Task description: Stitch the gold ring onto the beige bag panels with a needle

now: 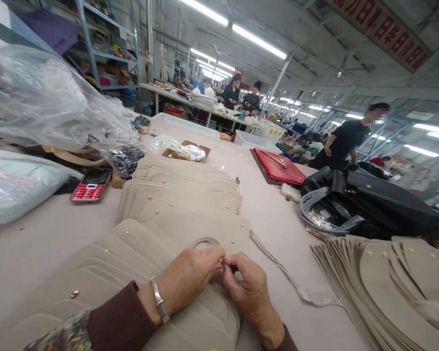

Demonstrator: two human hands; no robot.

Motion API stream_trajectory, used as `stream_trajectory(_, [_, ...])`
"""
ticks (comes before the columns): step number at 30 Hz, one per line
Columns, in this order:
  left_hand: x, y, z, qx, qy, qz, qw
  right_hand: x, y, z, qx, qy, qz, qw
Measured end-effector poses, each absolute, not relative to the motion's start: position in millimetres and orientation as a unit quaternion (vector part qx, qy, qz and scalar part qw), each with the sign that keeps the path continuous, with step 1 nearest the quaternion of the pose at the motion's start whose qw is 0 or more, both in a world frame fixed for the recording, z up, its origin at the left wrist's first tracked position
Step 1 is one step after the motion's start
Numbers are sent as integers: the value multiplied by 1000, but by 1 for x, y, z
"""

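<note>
My left hand (190,275) and my right hand (247,282) meet over a long overlapping row of beige leather pieces (179,204) studded with small gold rivets. Both hands pinch at a tiny gold fitting (221,260) between their fingertips. A thin beige loop (205,240) arches just above the fingers; I cannot tell which hand holds it. A silver bangle sits on my left wrist.
A second fanned stack of beige pieces (388,287) lies at the right. Black bags (373,200), a red mat with a hammer (278,168), a red calculator (91,185) and clear plastic bags (40,97) ring the table (274,219). A narrow beige strip (289,278) trails right. People stand at far benches.
</note>
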State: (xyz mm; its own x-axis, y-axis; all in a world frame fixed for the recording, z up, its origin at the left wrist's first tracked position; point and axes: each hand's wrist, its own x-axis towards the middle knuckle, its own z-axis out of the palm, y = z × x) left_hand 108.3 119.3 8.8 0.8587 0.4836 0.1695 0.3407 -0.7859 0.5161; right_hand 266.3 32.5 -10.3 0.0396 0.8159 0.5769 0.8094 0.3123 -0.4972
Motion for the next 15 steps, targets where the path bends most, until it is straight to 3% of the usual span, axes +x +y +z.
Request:
stream_trajectory(3, [110, 121, 7, 937, 218, 173, 210, 262, 32, -9, -620, -654, 46, 431])
stream_trajectory(9, [113, 115, 2, 940, 181, 241, 159, 273, 43, -9, -683, -372, 352, 520])
stream_trajectory(15, [113, 121, 4, 951, 264, 112, 115, 312, 56, -21, -712, -334, 366, 498])
